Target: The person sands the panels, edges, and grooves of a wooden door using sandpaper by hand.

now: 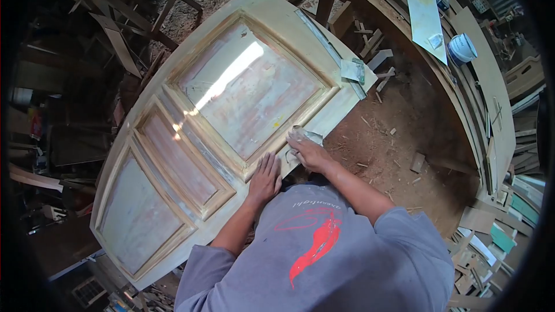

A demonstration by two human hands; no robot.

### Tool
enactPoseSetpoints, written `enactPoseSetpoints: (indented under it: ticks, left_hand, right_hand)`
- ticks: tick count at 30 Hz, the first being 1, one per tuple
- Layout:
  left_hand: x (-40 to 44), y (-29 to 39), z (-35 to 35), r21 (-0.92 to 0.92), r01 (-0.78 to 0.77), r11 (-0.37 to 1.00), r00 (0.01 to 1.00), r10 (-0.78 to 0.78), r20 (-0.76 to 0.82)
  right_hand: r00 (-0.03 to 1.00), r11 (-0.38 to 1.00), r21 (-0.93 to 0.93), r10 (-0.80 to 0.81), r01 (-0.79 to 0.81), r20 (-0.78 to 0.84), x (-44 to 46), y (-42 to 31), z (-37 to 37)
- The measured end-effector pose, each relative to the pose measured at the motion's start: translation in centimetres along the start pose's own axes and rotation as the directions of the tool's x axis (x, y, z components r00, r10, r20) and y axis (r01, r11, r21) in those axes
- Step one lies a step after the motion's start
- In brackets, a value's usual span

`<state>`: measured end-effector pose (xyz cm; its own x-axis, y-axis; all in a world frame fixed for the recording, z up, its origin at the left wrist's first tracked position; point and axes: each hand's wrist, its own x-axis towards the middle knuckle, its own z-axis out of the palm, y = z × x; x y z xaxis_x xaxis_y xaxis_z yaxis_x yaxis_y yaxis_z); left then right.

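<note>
My right hand [310, 153] pinches a crumpled grey sheet [313, 137] at the pale wooden panelled door [341, 111], centre-left; my left hand [266, 179] lies flat, grasping nothing. Tan wooden mouldings [313, 110] are fitted — smoothing seems unfinished.

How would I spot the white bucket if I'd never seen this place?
Start at the big panelled door. Toward the upper right lies a pale rectangular sheet; beside its lower end is the bucket, rounded and white, unlike the boards around it.

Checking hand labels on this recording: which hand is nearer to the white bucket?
Right. The right hand is at the panelled door's near edge, short of the white bucket; the left hand lies on the door, farther away.
</note>
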<state>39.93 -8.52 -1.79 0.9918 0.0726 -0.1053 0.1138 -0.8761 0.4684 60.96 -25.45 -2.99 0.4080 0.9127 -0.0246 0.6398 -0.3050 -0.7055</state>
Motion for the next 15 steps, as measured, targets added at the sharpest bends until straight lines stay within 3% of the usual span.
enactPoseSetpoints:
  ticks: [3,6,9,12,15]
  left_hand:
    - [4.0,0.5,0.9,0.01,-0.048,0.999,0.999,0.048,-0.004]
    - [8.0,1.4,1.8,0.023,-0.103,0.994,0.994,0.103,-0.019]
    - [12.4,2.6,2.5,0.048,-0.156,0.987,0.987,0.157,-0.025]
    - [16.7,3.4,3.0,0.042,-0.197,0.979,0.98,0.198,-0.015]
    - [20.5,4.3,3.8,0.06,-0.194,0.979,0.981,0.195,-0.007]
  right_hand:
    - [0.955,0.951,0.128,0.29,-0.28,-0.067,-0.6,0.1,-4.2]
    - [0.829,0.911,0.194,0.411,-0.363,-0.379,-3.2,1.9,-8.5]
    - [0.736,0.881,0.24,0.472,-0.407,-0.485,-6.0,5.1,-11.7]
    - [0.68,0.895,0.177,0.428,-0.409,-0.595,-7.5,6.6,-14.0]
    - [0.685,0.85,0.25,0.523,-0.464,-0.507,-6.9,8.2,-15.3]
